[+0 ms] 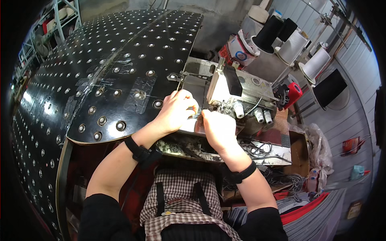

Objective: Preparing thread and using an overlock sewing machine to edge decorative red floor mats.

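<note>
Workshop corner with corrugated wall (354, 80) on the right, and most of the view is a big black table (80, 80) dotted with round metal studs, a few clear tape patches stuck on it. Next down in size is the sewing machine (233, 90), cream and grey, sitting at the table's right edge with small white knobs on its front. Behind it are thread cones (293, 44), some black, some white, on a stand. Red fabric and a tangle of cords pile up at lower right.

Both hands meet right at the front of the machine. Left hand (175, 110) is curled with fingers bent in, fingertips pinching at something small near the needle area, can't tell what exactly. Right hand (219, 128) is closed into a loose fist just beside it, almost touching the left, pressed down on a shiny metal plate (189, 125); whether it grips anything is hidden. Black wristbands (136, 149) on both wrists
</note>
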The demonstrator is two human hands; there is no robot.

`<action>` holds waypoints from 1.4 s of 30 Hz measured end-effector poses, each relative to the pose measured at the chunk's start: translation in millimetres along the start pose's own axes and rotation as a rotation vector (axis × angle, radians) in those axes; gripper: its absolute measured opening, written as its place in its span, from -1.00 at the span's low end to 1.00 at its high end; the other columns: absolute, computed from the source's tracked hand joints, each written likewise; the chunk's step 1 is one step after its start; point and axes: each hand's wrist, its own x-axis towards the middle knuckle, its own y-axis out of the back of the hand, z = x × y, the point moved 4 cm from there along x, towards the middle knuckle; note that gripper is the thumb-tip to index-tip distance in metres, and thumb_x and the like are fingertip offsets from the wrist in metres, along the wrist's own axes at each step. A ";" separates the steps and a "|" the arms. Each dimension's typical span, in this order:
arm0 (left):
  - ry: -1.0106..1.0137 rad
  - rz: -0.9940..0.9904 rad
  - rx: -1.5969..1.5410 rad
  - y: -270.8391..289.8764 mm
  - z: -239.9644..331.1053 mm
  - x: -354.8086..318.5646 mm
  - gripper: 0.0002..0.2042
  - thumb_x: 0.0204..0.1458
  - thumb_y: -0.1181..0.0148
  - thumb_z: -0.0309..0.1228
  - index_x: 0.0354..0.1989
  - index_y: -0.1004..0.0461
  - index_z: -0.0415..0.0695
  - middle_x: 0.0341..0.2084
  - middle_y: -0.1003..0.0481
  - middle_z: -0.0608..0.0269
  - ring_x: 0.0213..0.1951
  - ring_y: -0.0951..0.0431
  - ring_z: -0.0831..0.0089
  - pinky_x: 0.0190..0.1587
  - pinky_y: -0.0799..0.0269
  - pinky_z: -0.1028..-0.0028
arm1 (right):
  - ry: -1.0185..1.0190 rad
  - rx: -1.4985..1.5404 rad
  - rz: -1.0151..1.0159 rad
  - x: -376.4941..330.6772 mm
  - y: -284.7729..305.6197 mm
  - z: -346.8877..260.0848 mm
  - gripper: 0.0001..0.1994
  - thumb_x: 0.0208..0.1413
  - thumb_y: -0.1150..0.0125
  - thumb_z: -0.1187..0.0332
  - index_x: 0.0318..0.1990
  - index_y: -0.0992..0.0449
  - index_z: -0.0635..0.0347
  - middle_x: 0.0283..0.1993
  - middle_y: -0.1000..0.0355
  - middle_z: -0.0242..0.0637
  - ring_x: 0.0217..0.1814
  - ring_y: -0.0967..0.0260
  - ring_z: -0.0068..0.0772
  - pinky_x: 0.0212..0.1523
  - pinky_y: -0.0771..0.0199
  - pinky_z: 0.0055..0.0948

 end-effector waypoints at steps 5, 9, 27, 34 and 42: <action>0.001 -0.002 0.029 1.0 -6.8 0.0 -0.89 -0.07 -0.16 -0.30 -0.37 -0.50 0.03 -0.22 -0.33 0.31 -0.07 -0.31 0.29 0.02 -0.13 0.27 | -0.077 0.033 0.054 1.5 5.3 -1.6 -0.94 0.06 -0.08 0.38 -0.36 -0.43 0.13 -0.55 -0.41 -0.21 -0.50 -0.43 -0.20 -0.48 -0.40 -0.33; 0.016 -0.011 -0.008 -1.6 -11.5 0.0 -0.89 -0.07 -0.15 -0.30 -0.36 -0.50 0.03 -0.22 -0.34 0.31 -0.08 -0.31 0.28 0.02 -0.14 0.27 | -0.188 0.056 -0.026 4.0 4.8 0.3 -0.93 0.05 -0.11 0.37 -0.35 -0.45 0.12 -0.52 -0.44 -0.20 -0.47 -0.44 -0.19 -0.46 -0.41 -0.32; -0.105 -0.080 0.009 14.0 -1.3 2.4 -0.91 -0.07 -0.13 -0.30 -0.40 -0.51 0.06 -0.25 -0.35 0.31 -0.10 -0.32 0.25 0.03 -0.16 0.24 | -0.754 1.421 -0.610 -17.6 13.0 -44.9 -0.70 0.18 -0.02 0.24 -0.02 -0.34 0.24 -0.64 -0.36 -0.37 -0.72 -0.23 -0.65 -0.64 -0.25 -0.62; -0.035 -0.527 -0.043 7.4 11.3 23.6 -0.75 -0.20 -0.27 -0.22 -0.50 -0.55 -0.17 -0.49 -0.49 0.13 -0.36 -0.51 0.23 -0.25 -0.40 0.36 | -0.162 0.464 -0.323 -14.5 10.9 -86.4 -0.49 0.04 -0.10 0.28 0.08 -0.24 0.49 -0.39 -0.46 0.05 -0.39 -0.46 0.03 -0.28 -0.46 -0.13; -0.035 -0.559 -0.015 -11.9 10.7 40.2 -0.75 -0.19 -0.26 -0.25 -0.54 -0.53 -0.22 -0.61 -0.50 0.12 -0.50 -0.52 0.34 -0.37 -0.41 0.43 | -0.134 0.328 -0.273 -5.3 10.6 -91.3 -0.49 -0.04 -0.08 0.40 0.05 -0.22 0.59 -0.50 -0.44 -0.02 -0.49 -0.46 -0.03 -0.42 -0.48 -0.19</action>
